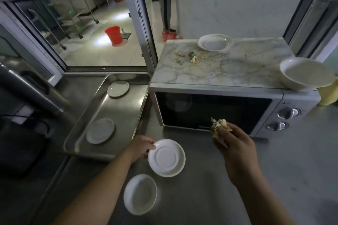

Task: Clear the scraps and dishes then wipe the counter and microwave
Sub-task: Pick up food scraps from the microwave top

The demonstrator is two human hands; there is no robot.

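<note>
My left hand (pixel 140 149) grips the rim of a white saucer (pixel 166 158) just above the steel counter (pixel 210 188). Its underside ring faces me. My right hand (pixel 236 144) holds a bunch of food scraps (pixel 219 126) in front of the microwave (pixel 215 111). More scraps (pixel 193 57) and crumbs lie on the microwave's marble-patterned top (pixel 228 71). A white plate (pixel 214 42) sits at the top's back edge. At its right edge, partly overhanging, is a white bowl (pixel 305 74). Another white dish (pixel 140 193) lies on the counter near me.
A steel tray (pixel 117 107) left of the microwave holds two overturned saucers (pixel 118 88) (pixel 100 130). A yellow container (pixel 328 94) stands right of the microwave. Dark equipment with cables (pixel 22 115) fills the left. Behind the counter a window shows a red bucket (pixel 113 34).
</note>
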